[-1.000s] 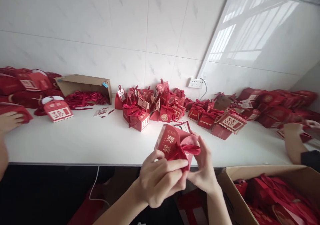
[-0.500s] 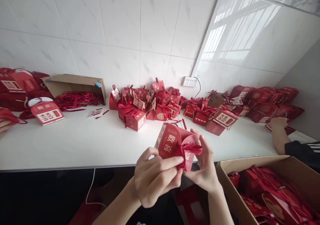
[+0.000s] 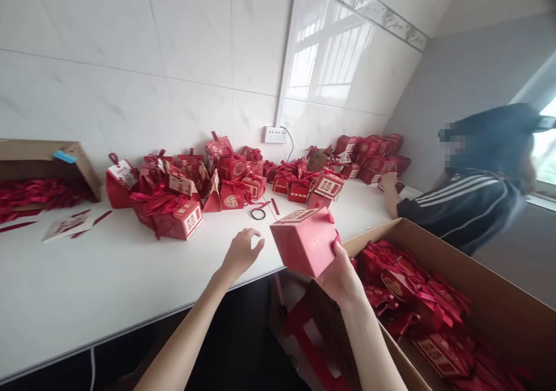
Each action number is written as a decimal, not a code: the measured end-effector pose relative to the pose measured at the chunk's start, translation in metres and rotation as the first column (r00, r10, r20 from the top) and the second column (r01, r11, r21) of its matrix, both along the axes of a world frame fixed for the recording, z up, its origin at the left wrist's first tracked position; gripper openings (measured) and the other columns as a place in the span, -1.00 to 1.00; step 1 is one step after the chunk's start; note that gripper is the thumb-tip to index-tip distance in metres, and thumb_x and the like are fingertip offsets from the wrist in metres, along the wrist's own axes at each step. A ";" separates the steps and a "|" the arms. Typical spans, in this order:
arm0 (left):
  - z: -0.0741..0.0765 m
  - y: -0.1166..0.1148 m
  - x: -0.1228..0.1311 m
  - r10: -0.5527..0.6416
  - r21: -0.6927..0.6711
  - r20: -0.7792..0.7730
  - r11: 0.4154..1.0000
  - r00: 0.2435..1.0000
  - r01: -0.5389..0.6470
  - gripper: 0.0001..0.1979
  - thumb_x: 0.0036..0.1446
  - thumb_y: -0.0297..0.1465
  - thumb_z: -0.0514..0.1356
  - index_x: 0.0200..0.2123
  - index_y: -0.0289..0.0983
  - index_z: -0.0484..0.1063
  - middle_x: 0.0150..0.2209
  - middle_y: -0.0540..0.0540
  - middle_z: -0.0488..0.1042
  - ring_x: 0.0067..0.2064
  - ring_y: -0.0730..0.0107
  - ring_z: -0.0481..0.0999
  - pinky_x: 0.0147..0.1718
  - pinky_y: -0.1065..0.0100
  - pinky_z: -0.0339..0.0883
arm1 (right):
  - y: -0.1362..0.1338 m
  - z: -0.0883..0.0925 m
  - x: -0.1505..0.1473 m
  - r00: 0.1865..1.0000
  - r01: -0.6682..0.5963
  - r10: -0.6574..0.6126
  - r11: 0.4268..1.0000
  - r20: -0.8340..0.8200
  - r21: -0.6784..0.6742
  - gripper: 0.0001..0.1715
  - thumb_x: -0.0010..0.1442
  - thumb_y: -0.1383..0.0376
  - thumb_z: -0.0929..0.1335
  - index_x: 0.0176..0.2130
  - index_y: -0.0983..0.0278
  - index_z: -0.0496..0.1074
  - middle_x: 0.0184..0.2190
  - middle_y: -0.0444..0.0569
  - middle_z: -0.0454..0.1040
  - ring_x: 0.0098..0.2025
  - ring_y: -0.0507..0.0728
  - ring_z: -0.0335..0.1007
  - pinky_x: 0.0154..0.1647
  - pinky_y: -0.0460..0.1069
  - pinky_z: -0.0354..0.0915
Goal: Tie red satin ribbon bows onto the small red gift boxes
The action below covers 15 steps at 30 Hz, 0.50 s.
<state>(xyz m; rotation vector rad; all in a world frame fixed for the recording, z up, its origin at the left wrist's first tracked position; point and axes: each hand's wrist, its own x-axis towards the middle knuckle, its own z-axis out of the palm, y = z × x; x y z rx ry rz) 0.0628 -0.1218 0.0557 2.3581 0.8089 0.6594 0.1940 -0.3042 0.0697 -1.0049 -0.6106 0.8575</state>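
A red gift box [image 3: 306, 240] with a pale printed panel sits tilted in my right hand [image 3: 345, 275], whose fingers wrap its right side near the ribbon. It is raised just past the front edge of the white table [image 3: 113, 287]. To its left, my left hand [image 3: 243, 251] hovers over the table edge, holding nothing, with thumb and fingers apart. A black ring-shaped roll [image 3: 258, 214] and thin red strips [image 3: 275, 206] lie on the table beyond my hands. Nearby stands a ribbon-tied red box [image 3: 178, 217].
An open carton [image 3: 486, 269] of red boxes stands at the right. Several red boxes [image 3: 234, 168] crowd along the wall, below a power socket [image 3: 275, 135]. At far left, a cardboard box [image 3: 87, 171] holds red ribbons [image 3: 47, 194]. A co-worker [image 3: 473, 194] reaches onto the table.
My left hand has let go of the gift box and moved left. My right hand has turned the box over. The view has swung right, showing more of the carton and the co-worker.
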 end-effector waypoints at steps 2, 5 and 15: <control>-0.022 -0.002 0.015 -0.131 0.065 -0.057 0.989 0.990 0.135 -0.68 0.15 -0.29 0.03 -0.07 -0.30 0.36 0.00 -0.19 0.44 0.08 0.17 0.39 0.07 0.13 0.25 | -0.005 -0.001 0.004 0.988 -0.093 0.091 0.996 -0.121 -0.013 -0.28 0.19 -0.17 0.12 0.08 0.27 0.25 0.11 0.12 0.34 0.12 0.26 0.30 0.06 0.24 0.31; -0.049 -0.007 0.026 -0.250 0.137 -0.181 0.951 0.951 0.276 -0.51 0.13 -0.25 0.08 0.11 -0.31 0.24 0.19 -0.26 0.26 0.25 0.08 0.19 0.18 0.06 0.13 | -0.012 -0.005 0.007 0.982 -0.103 0.102 0.995 -0.158 0.007 -0.28 0.22 -0.17 0.05 0.05 0.26 0.27 0.12 0.08 0.34 0.14 0.22 0.28 0.12 0.23 0.26; -0.077 0.001 0.026 -0.251 0.263 -0.425 0.885 0.870 0.384 -0.40 0.07 -0.35 0.11 0.22 -0.26 0.17 0.30 -0.21 0.05 0.33 0.10 0.02 0.27 0.03 -0.05 | -0.125 -0.011 0.041 0.377 0.823 -0.547 0.568 0.748 0.000 -0.09 -0.14 0.07 0.51 0.12 0.13 0.13 0.15 0.12 0.13 0.19 0.30 0.12 0.08 0.28 0.27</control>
